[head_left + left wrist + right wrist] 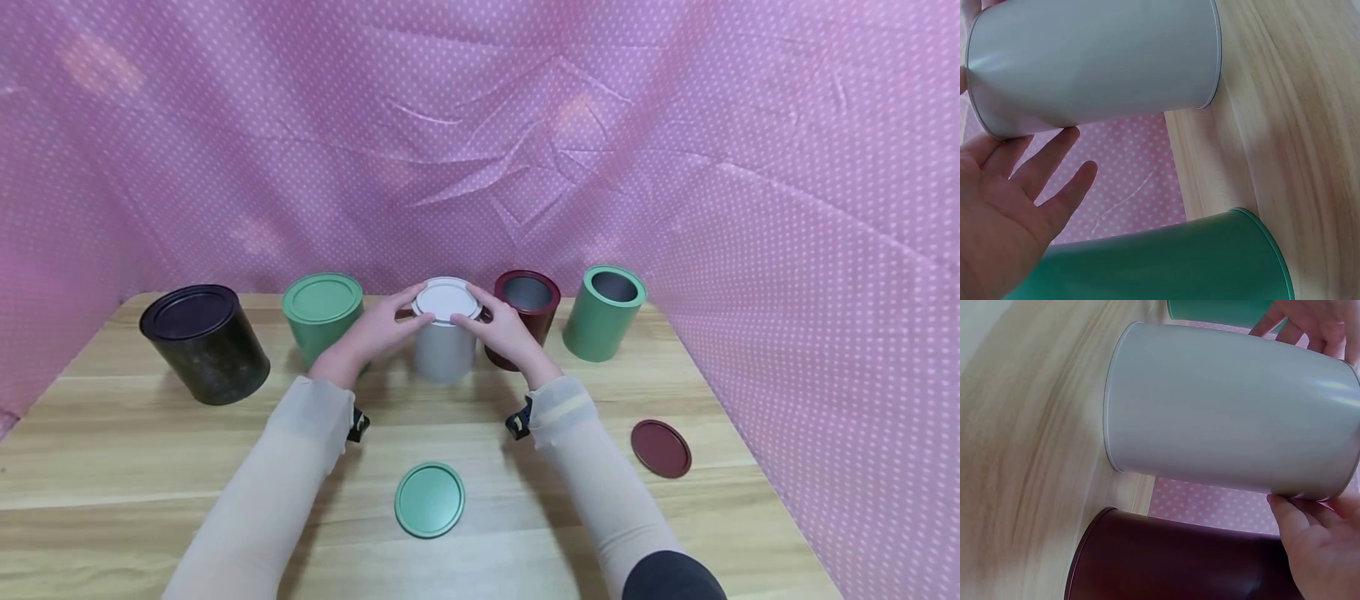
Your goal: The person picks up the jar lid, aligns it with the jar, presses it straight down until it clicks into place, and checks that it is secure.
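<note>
**Hands meet on the white tin's lid**

Tins stand in a row across the middle of the head view, five by our count: a black tin at left with its lid on, a lidded green tin, the white tin at centre, a dark red tin and an open green tin toward the right. The last two gape open and we see only bare metal inside. We count two loose lids lying flat on the wooden table: a green lid at lower centre and a dark red lid at lower right.

The white tin sits between our hands. Our left hand comes from the left and our right hand from the right, fingertips of both curled onto the rim of the white lid, grasping it. In the left wrist view the lower fingers lie straight beside the tin wall.
</note>
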### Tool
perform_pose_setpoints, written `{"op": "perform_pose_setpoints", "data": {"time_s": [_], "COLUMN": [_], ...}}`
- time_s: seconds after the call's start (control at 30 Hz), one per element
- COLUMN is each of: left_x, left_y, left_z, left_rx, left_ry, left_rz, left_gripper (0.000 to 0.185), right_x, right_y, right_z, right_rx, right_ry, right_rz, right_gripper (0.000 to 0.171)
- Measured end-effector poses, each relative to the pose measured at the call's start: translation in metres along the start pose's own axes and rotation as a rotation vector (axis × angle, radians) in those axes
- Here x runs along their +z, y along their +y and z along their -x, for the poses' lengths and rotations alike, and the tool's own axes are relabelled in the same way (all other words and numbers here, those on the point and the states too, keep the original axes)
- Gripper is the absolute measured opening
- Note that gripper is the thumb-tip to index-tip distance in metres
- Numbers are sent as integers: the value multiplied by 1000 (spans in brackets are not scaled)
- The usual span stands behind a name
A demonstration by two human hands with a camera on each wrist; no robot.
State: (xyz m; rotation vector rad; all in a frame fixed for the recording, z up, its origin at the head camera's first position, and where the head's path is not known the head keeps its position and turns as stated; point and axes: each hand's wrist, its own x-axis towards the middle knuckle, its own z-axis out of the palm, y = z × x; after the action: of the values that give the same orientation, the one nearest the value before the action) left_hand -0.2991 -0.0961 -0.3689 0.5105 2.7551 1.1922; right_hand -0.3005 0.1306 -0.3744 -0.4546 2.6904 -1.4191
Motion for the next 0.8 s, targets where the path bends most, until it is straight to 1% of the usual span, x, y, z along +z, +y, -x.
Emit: {"op": "perform_pose_setpoints", "data": {"time_s": [0.3,0.4,0.63,0.8], "left_x": [-2,-2,-5,-8], "left_y": [2,3,3,3], "left_z": [1,1,0,-2], "left_rx": [-32,-43,-66,-79], "left_ry": [-23,-32,-35,-37], "left_rz": [-21,-14,11,16], "left_gripper": [74,75,75,75], "right_x": [0,0,-2,-3], "right_y": [-1,-1,-3,-4], "right_z": [1,2,1,0], "right_rx": [32,47,45,59], "right_ry": [-10,-14,-14,-17], "right_rz": [-6,-9,-6,-5], "right_gripper": [72,72,72,72]}}
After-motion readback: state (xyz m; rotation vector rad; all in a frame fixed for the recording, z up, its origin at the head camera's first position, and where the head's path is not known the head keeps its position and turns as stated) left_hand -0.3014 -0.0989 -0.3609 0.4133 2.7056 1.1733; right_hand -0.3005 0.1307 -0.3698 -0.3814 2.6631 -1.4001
